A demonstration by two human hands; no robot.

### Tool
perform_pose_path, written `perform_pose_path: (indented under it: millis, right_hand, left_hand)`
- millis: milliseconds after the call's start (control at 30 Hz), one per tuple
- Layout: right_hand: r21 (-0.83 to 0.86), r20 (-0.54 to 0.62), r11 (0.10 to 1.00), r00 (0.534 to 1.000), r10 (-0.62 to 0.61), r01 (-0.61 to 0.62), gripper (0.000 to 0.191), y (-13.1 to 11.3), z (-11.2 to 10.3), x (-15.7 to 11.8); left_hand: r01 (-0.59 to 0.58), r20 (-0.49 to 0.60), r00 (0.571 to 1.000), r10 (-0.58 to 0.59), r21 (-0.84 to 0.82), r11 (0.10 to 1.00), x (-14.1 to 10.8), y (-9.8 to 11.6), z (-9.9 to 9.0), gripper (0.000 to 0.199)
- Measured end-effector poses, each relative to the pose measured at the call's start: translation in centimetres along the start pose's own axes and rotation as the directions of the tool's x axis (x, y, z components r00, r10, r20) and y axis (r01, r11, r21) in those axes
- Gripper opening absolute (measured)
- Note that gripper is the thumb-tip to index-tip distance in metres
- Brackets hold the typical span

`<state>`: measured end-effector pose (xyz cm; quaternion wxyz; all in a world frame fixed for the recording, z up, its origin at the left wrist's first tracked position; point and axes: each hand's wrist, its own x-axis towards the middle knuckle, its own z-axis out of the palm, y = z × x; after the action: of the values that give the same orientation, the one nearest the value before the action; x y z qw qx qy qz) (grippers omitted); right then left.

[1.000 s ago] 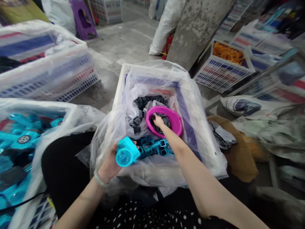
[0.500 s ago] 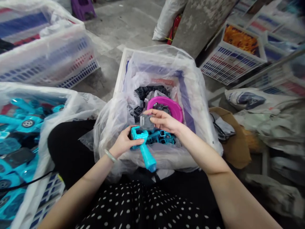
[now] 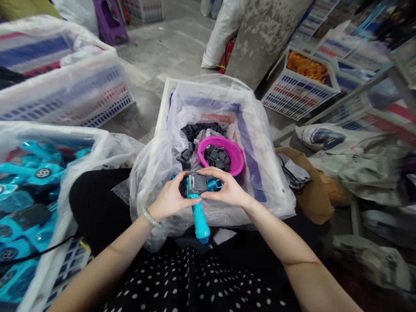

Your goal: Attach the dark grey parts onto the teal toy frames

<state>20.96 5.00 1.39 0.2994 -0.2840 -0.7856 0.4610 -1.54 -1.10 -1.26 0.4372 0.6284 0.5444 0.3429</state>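
A blue plastic toy part with a handle [image 3: 200, 221] is held over the near end of the lined crate [image 3: 273, 173], its handle pointing toward my lap. A grey square cover [image 3: 197, 183] lies on the top of the blue part. My left hand [image 3: 170, 195] grips the part from the left, thumb near the base of the handle. My right hand [image 3: 227, 186] closes round the right side, fingers at the cover's edge. Just beyond, a magenta bowl [image 3: 238, 160] holds several dark grey pieces [image 3: 217, 157]. Other blue pieces [image 3: 214, 185] show partly behind the hands.
Black parts [image 3: 201, 129] lie deeper in the crate. On the left, another lined crate [image 3: 104, 141] holds several blue toys [image 3: 42, 173]. A cardboard piece [image 3: 308, 199] and plastic sacks [image 3: 354, 169] lie to the right. A crate of orange parts [image 3: 307, 65] stands behind.
My right hand has brought the grey cover down onto the blue part and now grips its right side. The handle has swung to point more straight toward me. The camera view has shifted slightly.
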Motion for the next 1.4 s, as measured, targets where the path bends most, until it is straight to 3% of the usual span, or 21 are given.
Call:
perform_pose_path:
  millis: [267,367,467,567,633,700,767,833,933,1133,1200,1267,1333,1400]
  right_hand:
    - [-0.105,0.120,0.991,0.990,-0.070,0.083,0.056,0.8,-0.2,0.0]
    - [-0.060,0.139,0.997,0.989,-0.044,0.053,0.053,1.2,0.0,0.2]
    - [0.175,0.173,0.977,0.981,0.092,-0.122,0.068,1.8,0.9,0.3]
    - [0.467,0.349,0.794,0.906,0.239,-0.389,0.096,2.3,2.5,0.3]
    - [0.540,0.368,0.714,0.888,0.277,-0.447,0.099,2.4,3.5,0.5]
    - [0.537,0.267,0.749,0.921,0.285,-0.388,0.098,2.3,4.2,0.8]
    - [0.491,0.187,0.813,0.949,0.254,-0.314,0.096,2.3,4.7,1.4]
    - [0.445,0.165,0.848,0.957,0.239,-0.288,0.094,2.5,4.9,2.1]
    - [0.369,0.183,0.877,0.950,0.254,-0.306,0.091,3.2,5.0,3.4]
    - [0.091,0.300,0.951,0.919,0.256,-0.295,0.087,4.5,5.2,5.4]
    - [-0.079,0.212,0.987,0.965,0.153,-0.139,0.095,4.7,5.4,5.4]
    - [-0.270,0.118,0.960,0.992,-0.046,0.076,0.099,4.7,5.3,5.2]
    - [-0.381,0.115,0.895,0.972,-0.204,0.232,0.096,4.7,5.0,4.9]
    - [-0.401,0.166,0.861,0.949,-0.268,0.313,0.090,4.4,4.5,4.6]
  left_hand:
    - [-0.103,0.040,0.994,0.103,0.002,0.995,-0.4,-0.4,-0.9,0.086]
    - [-0.146,0.066,0.988,0.143,0.046,0.988,-0.4,-0.7,-1.3,0.078]
    - [-0.289,0.092,0.952,0.291,-0.035,0.957,-0.4,-0.9,-1.8,0.059]
    - [-0.419,0.135,0.891,0.434,-0.125,0.899,-0.7,-1.0,-2.2,0.047]
    - [-0.381,0.133,0.905,0.405,-0.176,0.908,-1.1,-0.9,-2.1,0.059]
    - [-0.247,0.042,0.964,0.264,-0.238,0.939,-1.6,-0.8,-1.5,0.071]
    - [-0.124,-0.104,0.990,0.097,-0.301,0.945,-1.8,-0.7,-0.6,0.064]
    - [-0.064,-0.222,0.975,-0.015,-0.344,0.937,-1.7,-0.8,0.2,0.048]
    - [-0.049,-0.311,0.947,-0.084,-0.397,0.917,-1.0,-1.4,0.7,0.040]
    - [0.023,-0.346,0.911,-0.225,-0.503,0.864,0.8,-3.1,0.0,0.040]
    - [0.047,-0.339,0.907,-0.250,-0.508,0.860,1.2,-3.1,-0.3,0.043]
    - [0.058,-0.334,0.912,-0.238,-0.470,0.881,1.3,-2.9,-0.5,0.045]
    - [0.066,-0.320,0.923,-0.213,-0.414,0.908,1.4,-2.9,-0.7,0.045]
    - [0.077,-0.315,0.927,-0.204,-0.372,0.925,1.3,-3.1,-0.9,0.045]
